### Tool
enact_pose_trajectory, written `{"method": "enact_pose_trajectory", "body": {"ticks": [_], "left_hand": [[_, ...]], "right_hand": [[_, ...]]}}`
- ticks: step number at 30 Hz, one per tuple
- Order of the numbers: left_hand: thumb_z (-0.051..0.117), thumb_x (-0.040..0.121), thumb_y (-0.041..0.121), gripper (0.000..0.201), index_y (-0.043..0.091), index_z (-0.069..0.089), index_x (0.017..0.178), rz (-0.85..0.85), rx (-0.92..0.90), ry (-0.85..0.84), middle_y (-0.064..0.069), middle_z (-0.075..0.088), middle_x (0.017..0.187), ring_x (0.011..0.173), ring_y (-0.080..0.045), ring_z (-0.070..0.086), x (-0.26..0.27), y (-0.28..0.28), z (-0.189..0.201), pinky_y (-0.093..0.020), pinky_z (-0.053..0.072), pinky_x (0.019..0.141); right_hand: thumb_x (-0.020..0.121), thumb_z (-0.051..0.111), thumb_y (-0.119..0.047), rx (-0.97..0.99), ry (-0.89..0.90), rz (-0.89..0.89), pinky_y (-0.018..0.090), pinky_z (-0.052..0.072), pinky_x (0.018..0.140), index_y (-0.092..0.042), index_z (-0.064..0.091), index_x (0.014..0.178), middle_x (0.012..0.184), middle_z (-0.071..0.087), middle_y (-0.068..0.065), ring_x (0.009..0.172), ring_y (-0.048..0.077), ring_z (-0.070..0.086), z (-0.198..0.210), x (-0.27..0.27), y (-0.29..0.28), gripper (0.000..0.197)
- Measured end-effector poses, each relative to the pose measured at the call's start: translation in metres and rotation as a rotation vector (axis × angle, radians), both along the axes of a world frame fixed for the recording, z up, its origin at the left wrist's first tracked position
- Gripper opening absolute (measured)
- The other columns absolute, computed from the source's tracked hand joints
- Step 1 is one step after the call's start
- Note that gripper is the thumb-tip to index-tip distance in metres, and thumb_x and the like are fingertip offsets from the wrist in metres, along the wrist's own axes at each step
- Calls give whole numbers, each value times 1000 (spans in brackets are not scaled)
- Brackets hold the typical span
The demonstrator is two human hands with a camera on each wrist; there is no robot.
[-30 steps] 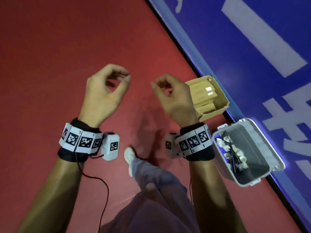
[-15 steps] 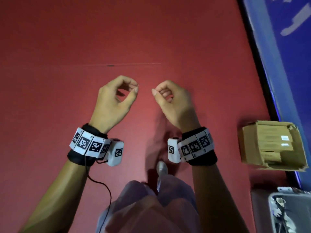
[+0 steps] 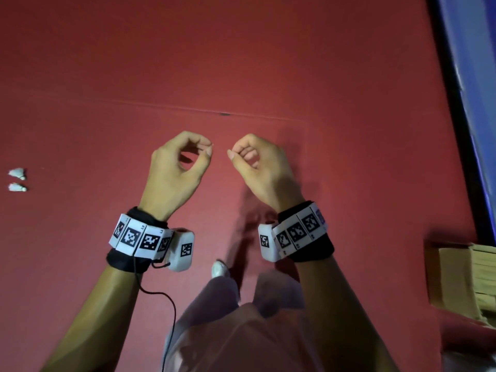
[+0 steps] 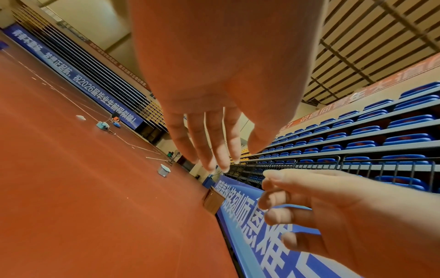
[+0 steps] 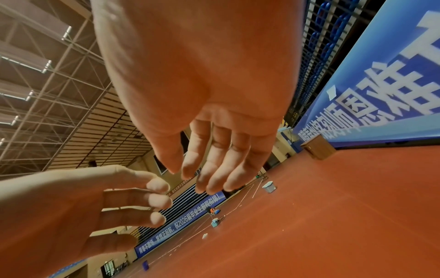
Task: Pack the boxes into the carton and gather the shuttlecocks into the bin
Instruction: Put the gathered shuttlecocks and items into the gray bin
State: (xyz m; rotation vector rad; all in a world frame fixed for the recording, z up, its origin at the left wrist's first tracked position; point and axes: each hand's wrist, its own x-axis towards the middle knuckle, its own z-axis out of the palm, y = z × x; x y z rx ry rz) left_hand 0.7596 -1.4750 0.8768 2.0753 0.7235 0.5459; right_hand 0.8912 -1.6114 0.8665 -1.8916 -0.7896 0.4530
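Note:
Two white shuttlecocks [image 3: 17, 173] [image 3: 17, 187] lie on the red floor at the far left edge. The brown carton [image 3: 453, 280] sits at the right edge against the blue banner, with tan boxes [image 3: 484, 267] stacked inside it. Only a pale corner of the bin [image 3: 468, 362] shows at the bottom right. My left hand [image 3: 198, 153] and right hand [image 3: 241, 157] hover side by side above the floor, fingers loosely curled, holding nothing. In the wrist views the left hand [image 4: 214, 148] and right hand [image 5: 214, 169] are also empty.
A blue banner wall [image 3: 472, 76] runs along the right. My shoe [image 3: 219, 268] and trouser legs are below the hands. A floor seam [image 3: 225, 114] crosses ahead. Farther down the hall stand a pale bin [image 4: 164, 170] and other gear [image 4: 103, 125].
The view has swung left: the carton slid to the right edge, the bin nearly left the frame, and two shuttlecocks appeared at the far left. Both hands stayed empty and loosely curled.

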Motion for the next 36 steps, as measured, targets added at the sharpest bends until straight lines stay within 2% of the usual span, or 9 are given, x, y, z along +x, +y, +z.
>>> {"method": "enact_pose_trajectory", "body": {"ticks": [6, 11, 17, 21, 24, 28, 32, 36], "left_hand": [[68, 97, 21, 8, 23, 71, 104, 6, -4, 19, 13, 73, 99, 91, -5, 68, -28, 146, -2, -38, 56, 83], [68, 97, 23, 8, 24, 71, 104, 19, -12, 25, 13, 73, 99, 92, -6, 69, -35, 272, -18, -36, 56, 82], [65, 97, 22, 9, 24, 72, 104, 3, 36, 44, 12, 74, 99, 91, -6, 69, -26, 441, -41, -33, 55, 77], [65, 98, 23, 9, 23, 71, 104, 30, 36, 53, 12, 74, 97, 91, -5, 69, -46, 541, -48, -28, 54, 75], [64, 98, 22, 9, 23, 72, 103, 35, 17, 62, 12, 74, 97, 90, -5, 69, -80, 609, -53, -24, 53, 73], [63, 98, 22, 11, 25, 72, 103, 2, 4, 111, 16, 73, 98, 90, -1, 67, -130, 703, -72, -20, 53, 73], [62, 97, 21, 10, 26, 71, 99, -66, 15, 136, 16, 72, 94, 87, -2, 67, -176, 799, -95, -25, 54, 74], [61, 92, 21, 9, 25, 68, 95, -160, 6, 167, 15, 72, 89, 83, -6, 68, -210, 881, -113, -29, 56, 80]], "right_hand": [[91, 72, -29, -8, -29, 49, 34, 56, 69, -21, 68, 85, 76, 67, -11, 71, 7, 62, -6, -37, 155, 10], [92, 72, -29, -12, -39, 63, 34, 57, 70, -21, 68, 86, 77, 67, -11, 72, 8, 63, -22, -47, 281, 10], [92, 71, -26, -22, -71, 55, 29, 54, 68, -20, 67, 85, 75, 66, -8, 71, 9, 60, -45, -42, 438, 10], [91, 71, -20, -26, -66, 52, 32, 53, 66, -16, 65, 82, 71, 63, -7, 65, 9, 57, -49, -58, 534, 12], [91, 70, -19, -44, -62, 66, 34, 53, 66, -16, 64, 80, 70, 62, -6, 64, 10, 56, -51, -87, 604, 13], [91, 70, -17, -50, -35, 78, 27, 51, 64, -16, 63, 79, 66, 56, -10, 61, 8, 52, -65, -144, 694, 14], [91, 71, -16, -49, 3, 3, 13, 41, 61, -16, 63, 78, 64, 53, -11, 60, 6, 51, -83, -208, 776, 15], [88, 72, -10, -3, 38, -70, 12, 39, 62, -11, 63, 80, 67, 53, -9, 60, 7, 49, -97, -264, 848, 12]]}}
